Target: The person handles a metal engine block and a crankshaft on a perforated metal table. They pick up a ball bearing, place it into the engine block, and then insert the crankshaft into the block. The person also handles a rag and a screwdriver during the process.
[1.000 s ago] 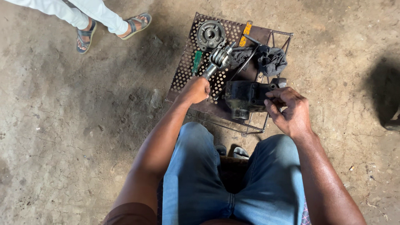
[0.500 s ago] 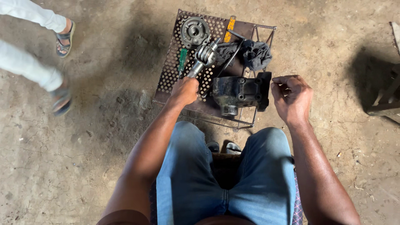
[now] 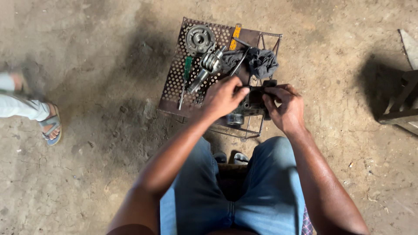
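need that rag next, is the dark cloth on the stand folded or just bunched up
Bunched up. The dark cloth lies in a crumpled heap at the far side of the perforated metal stand, with no flat folds or squared edges.

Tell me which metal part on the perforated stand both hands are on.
The dark housing block at the stand's near right edge: left hand and right hand both grip it. The round flanged disc and shaft assembly lie untouched farther back.

Both hands, the left hand (image 3: pixel 224 98) and the right hand (image 3: pixel 283 106), hold a dark metal block (image 3: pixel 252 104) on a rusty metal stand (image 3: pixel 174 87). A round gear (image 3: pixel 200 39), a green screwdriver (image 3: pixel 186 74) and a dark rag (image 3: pixel 261 61) lie there too.
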